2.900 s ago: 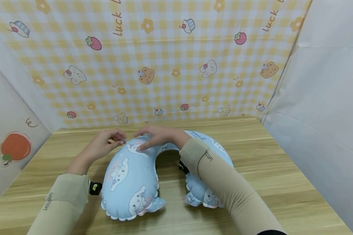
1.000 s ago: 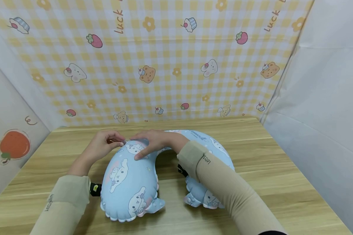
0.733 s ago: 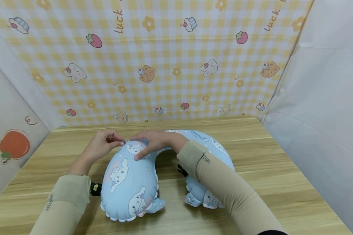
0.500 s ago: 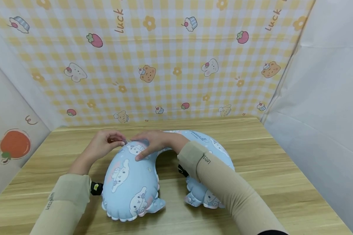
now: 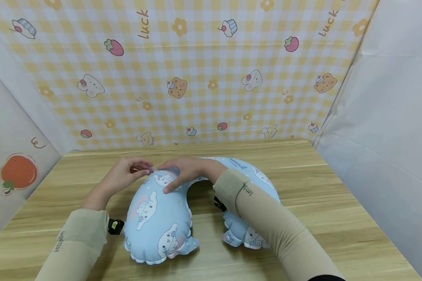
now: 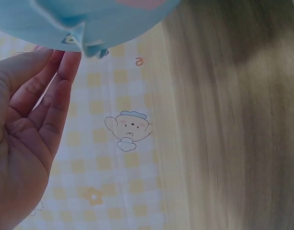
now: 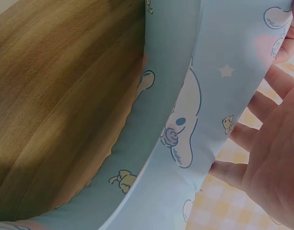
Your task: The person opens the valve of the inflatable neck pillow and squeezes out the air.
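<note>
The left hand [image 5: 124, 173] pinched, thumb against fingers, at a small fitting [image 5: 152, 169] on the far edge of a pale blue neck pillow [image 5: 154, 214], left of centre in the frame; whether this was a valve or a tab was too small to tell. The right hand [image 5: 186, 168] was not clenched: it lay spread over the top of the same lobe, thumb on its upper face, fingers extended against the far edge.

The step in hand seemed to be work on that fitting, the right hand bracing. The next move probably called for a steady pinch, with the right palm holding the lobe lightly.

The pillow, plump and U-shaped, lay at lower centre, its two ends toward the bottom of the frame, on a wooden table [image 5: 320, 187]. Behind, a yellow checked cloth [image 5: 211, 70] filled the upper frame; white sheeting [image 5: 390, 97] covered the right side.
</note>
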The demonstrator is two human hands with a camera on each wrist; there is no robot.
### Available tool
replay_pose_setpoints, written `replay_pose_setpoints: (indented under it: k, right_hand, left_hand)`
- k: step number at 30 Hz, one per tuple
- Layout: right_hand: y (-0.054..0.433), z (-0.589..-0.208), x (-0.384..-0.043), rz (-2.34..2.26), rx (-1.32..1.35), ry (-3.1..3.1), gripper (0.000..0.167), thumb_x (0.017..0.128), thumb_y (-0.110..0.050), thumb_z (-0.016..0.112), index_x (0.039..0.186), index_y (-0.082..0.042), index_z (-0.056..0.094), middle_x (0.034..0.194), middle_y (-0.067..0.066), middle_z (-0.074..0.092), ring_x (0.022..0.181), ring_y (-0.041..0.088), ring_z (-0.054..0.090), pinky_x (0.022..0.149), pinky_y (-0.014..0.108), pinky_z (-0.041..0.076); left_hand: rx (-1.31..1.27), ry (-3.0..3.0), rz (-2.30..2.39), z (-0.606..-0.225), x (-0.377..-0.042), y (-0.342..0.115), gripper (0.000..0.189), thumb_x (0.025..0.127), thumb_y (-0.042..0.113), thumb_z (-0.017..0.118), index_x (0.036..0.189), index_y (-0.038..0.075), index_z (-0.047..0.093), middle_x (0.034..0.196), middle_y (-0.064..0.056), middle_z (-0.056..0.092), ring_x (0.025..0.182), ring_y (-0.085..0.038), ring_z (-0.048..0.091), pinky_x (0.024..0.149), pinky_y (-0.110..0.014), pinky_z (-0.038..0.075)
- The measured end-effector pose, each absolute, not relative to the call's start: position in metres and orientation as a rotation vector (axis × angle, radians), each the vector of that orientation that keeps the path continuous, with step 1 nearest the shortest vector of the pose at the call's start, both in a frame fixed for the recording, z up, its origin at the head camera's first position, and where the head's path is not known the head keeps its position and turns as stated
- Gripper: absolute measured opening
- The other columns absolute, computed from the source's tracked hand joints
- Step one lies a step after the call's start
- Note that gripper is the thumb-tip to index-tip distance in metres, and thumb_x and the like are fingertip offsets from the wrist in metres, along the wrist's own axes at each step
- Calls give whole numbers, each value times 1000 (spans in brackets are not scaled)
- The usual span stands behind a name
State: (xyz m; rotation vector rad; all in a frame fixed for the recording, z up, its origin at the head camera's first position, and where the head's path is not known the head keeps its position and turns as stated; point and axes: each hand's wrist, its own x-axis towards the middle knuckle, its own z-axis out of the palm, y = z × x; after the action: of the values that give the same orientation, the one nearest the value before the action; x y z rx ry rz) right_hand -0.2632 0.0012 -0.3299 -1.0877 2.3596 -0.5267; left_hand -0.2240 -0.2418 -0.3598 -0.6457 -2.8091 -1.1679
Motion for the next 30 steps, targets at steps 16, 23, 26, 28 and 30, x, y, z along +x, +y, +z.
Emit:
replay_pose_setpoints:
  k: [16,23,26,28,30]
  right_hand:
    - [1,-337,-261,-523,-1064,2369,84,83,-54,75,154,-29,38,161,-5,35,150,20,30,122,42,28]
    - [0,-339,-259,-510,-1066,2371,83,84,-54,74,154,-28,38,161,-4,36,149,21,32,122,42,29]
    - [0,-340,-259,-509,-1063,2376,83,84,-54,74,154,-29,38,160,-5,36,149,20,32,122,42,29]
    - [0,-341,-259,-514,-1055,2375,82,84,-54,74,154,-29,38,160,-5,37,149,20,32,122,42,29]
    - [0,-342,-259,-510,-1052,2377,82,83,-55,74,153,-30,38,160,-6,37,149,20,32,122,42,29]
  left_hand:
    - [-659,-2815,-1222,-365,-219,-241,28,93,6,67,120,-2,65,107,-18,74,95,-16,71,80,-17,55]
    - [-668,-2812,-1260,-366,-215,-240,32,93,8,68,122,-4,64,109,-19,73,99,-27,71,80,-16,54]
    - [-667,-2812,-1260,-367,-215,-241,32,93,9,69,121,-4,64,108,-18,73,99,-24,71,81,-16,54]
    - [-673,-2808,-1255,-368,-216,-241,31,93,9,69,121,-4,64,107,-17,74,97,-19,71,81,-16,54]
    - [-677,-2805,-1250,-370,-217,-241,30,93,8,69,120,-4,65,106,-17,74,96,-15,70,81,-16,54]
